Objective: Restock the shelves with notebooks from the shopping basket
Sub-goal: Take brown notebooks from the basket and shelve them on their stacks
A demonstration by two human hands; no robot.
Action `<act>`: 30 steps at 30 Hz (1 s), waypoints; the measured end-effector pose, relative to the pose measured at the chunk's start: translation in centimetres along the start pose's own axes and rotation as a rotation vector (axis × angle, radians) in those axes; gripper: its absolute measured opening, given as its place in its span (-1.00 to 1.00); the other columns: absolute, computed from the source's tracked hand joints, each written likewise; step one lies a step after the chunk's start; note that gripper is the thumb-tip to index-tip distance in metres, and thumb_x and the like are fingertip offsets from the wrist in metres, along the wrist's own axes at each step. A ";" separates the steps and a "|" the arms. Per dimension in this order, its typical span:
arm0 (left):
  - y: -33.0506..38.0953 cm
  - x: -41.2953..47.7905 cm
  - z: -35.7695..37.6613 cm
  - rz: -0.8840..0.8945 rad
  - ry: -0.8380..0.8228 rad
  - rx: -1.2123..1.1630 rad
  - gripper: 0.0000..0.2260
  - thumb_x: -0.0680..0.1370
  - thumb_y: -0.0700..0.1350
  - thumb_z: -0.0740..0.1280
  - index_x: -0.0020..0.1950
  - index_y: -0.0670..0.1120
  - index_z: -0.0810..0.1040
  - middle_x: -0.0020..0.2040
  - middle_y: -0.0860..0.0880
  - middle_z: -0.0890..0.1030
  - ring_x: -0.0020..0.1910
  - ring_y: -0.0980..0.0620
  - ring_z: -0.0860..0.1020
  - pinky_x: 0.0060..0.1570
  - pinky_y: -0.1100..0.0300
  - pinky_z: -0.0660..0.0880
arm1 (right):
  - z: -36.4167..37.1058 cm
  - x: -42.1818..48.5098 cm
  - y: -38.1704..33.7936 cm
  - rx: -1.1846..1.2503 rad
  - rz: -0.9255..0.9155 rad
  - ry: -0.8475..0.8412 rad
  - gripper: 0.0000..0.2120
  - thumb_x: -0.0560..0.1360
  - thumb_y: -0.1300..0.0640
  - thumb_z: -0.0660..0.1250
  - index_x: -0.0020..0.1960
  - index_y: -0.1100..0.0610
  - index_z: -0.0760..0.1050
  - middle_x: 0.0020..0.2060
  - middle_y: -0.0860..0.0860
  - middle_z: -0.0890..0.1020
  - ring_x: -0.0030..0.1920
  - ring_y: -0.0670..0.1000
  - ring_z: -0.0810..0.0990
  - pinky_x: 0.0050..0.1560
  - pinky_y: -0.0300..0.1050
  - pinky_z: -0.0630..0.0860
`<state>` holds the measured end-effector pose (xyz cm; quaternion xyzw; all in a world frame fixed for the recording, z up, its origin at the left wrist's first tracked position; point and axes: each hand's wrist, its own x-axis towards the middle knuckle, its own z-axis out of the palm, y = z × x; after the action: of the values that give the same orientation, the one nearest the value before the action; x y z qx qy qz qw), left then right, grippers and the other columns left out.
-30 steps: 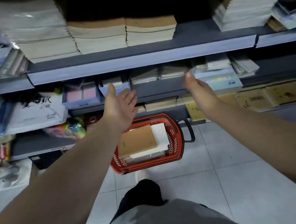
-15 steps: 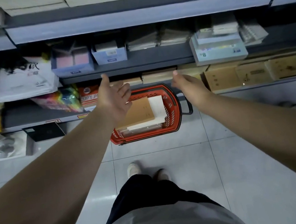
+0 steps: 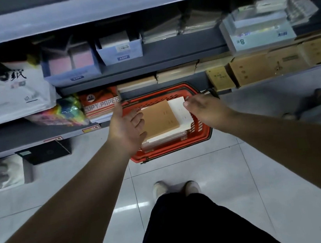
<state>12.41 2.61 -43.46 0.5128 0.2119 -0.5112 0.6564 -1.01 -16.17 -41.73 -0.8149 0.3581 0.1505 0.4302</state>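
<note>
Notebooks sit in the basket; your left hand at nine o'clock, right hand at three, both empty, spread.

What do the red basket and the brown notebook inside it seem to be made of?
Basket: probably moulded plastic, slightly glossy; its red walls have rows of slots. Brown notebook: seemingly a matte kraft paper or card cover; flat, dull, no shine.
</note>
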 end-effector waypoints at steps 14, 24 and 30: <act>-2.7 13.6 -4.2 -0.079 0.012 -0.374 -0.28 0.57 0.36 -0.02 0.58 -0.08 0.13 0.57 -0.10 0.17 0.56 -0.07 0.09 0.46 -0.15 -0.03 | 8.4 12.2 5.1 0.151 0.007 0.128 -0.57 0.64 -0.01 0.15 0.16 0.39 0.46 0.05 0.30 0.56 0.04 0.19 0.54 -0.15 -0.14 0.30; -8.5 20.9 -6.2 -0.118 0.160 -0.038 -0.29 0.55 0.37 0.06 0.45 -0.15 0.35 0.46 -0.18 0.37 0.46 -0.14 0.31 0.42 -0.17 0.15 | 13.1 18.6 12.0 -0.038 -0.035 -0.037 -0.62 0.59 -0.09 0.20 0.23 0.18 0.47 0.09 0.06 0.58 0.12 0.07 0.52 0.04 -0.09 0.41; -12.3 24.5 -6.9 -0.173 0.212 -0.123 -0.27 0.55 0.36 0.10 0.50 -0.15 0.24 0.50 -0.17 0.31 0.48 -0.14 0.27 0.42 -0.18 0.16 | 14.9 22.6 15.2 -0.325 -0.183 -0.143 -0.65 0.58 -0.01 0.24 0.30 0.13 0.43 0.23 0.08 0.55 0.20 0.12 0.51 0.00 -0.13 0.37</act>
<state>12.68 -1.79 -71.43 0.5026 0.3543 -0.4948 0.6140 4.89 -20.05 -72.03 -0.8901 0.2220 0.2241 0.3290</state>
